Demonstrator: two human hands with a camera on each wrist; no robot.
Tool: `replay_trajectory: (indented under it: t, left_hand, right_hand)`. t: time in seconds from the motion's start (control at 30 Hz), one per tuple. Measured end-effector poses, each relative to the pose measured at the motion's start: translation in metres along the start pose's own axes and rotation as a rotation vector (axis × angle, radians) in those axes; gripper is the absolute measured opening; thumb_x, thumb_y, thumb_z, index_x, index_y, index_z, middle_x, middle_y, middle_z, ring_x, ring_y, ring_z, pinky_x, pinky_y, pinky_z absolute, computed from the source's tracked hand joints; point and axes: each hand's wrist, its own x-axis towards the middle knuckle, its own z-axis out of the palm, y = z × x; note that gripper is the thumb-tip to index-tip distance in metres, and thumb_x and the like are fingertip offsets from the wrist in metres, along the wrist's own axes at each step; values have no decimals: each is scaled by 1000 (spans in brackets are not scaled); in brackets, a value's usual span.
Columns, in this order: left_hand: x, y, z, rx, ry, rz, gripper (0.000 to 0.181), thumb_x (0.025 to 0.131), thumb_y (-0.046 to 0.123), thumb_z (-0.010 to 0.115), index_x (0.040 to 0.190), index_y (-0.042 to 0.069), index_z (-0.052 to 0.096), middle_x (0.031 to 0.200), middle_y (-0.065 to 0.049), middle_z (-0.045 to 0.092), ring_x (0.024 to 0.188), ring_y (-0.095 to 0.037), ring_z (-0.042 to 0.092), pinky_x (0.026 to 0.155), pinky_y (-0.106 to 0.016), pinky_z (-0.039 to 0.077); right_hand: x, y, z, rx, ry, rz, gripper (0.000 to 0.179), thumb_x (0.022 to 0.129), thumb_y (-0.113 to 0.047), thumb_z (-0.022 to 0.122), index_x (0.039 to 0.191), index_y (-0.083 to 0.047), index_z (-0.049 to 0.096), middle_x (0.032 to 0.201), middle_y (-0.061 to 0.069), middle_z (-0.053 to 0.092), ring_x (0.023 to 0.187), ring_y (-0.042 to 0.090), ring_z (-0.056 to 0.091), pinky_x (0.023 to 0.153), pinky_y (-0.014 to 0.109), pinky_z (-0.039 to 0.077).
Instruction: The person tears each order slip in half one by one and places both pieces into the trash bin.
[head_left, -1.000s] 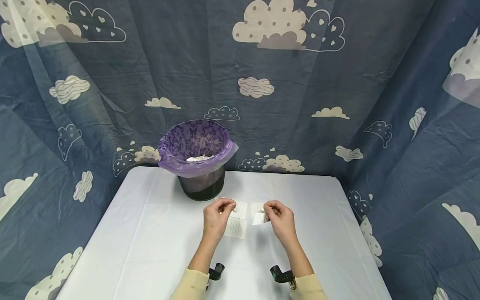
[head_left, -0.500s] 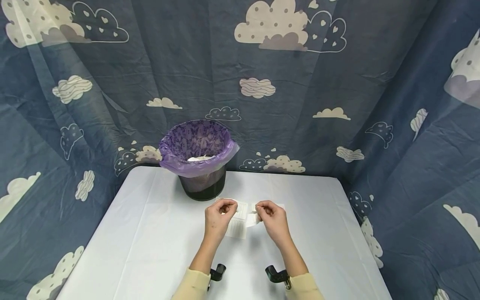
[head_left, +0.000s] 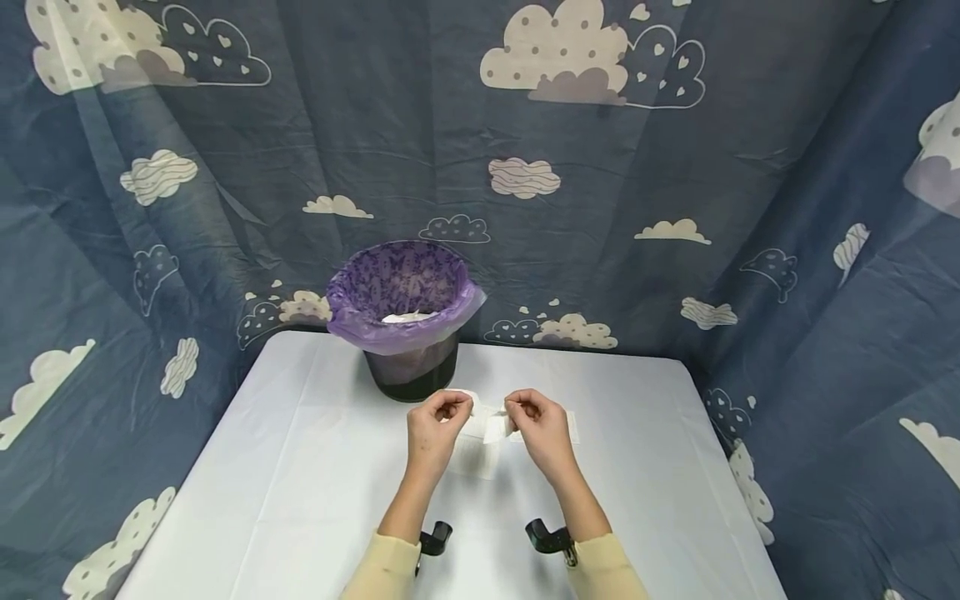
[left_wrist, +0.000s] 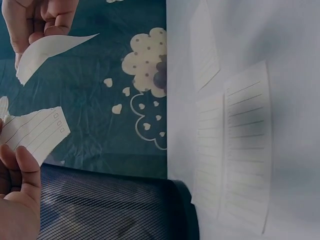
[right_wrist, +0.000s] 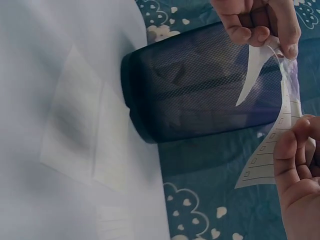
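When set against the view of a second ago, noted a shift of the right hand (head_left: 543,427) toward the left hand (head_left: 429,429), hence closer to the bin (head_left: 414,377). Recorded a pinching grip on both sides: left clamped on a lined paper piece (left_wrist: 42,127), in front of the bin and slightly right of it; right clamped on a second paper piece (right_wrist: 265,159), farther right of the bin. Observed a gap between pieces in the left wrist view. Judged near enough for handling side by side, though not joined. Below, found loose lined sheets (left_wrist: 247,150) flat on the table (head_left: 315,500), front-right of the bin. Beyond, logged a purple liner (head_left: 405,335) over the bin's rim, white contents (head_left: 408,317) inside, and a cloud-print curtain (head_left: 585,275) behind.
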Motion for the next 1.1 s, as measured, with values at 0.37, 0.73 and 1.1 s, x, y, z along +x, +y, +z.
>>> replay_trajectory:
  t: [0.37,0.73,1.1]
  left_hand:
    - [21,16,-14,-31,59,83,1,91,2,79,92,3,80,82,-11,74,71,-6,60,68,-15,50]
    - [49,40,-30,-84,114,168,4,90,-4,78,94,-4,78,87,-20,75,71,-5,61,68,-12,50]
    - [79,56,-51,-67,173,244,8,94,2,78,96,-6,77,92,-22,76,75,-6,61,72,-13,50]
  right_hand:
    - [28,-37,8,18,-17,-115,7,100,-7,71,101,-2,75,84,11,70,69,13,60,60,18,49]
    - [58,-82,24,46,-43,-272,7,100,-8,71,99,-4,76,82,11,70,68,12,60,60,19,45]
    - [89,-114,50,80,-63,-350,7,100,-6,70,100,0,75,81,14,70,66,8,59,60,17,49]
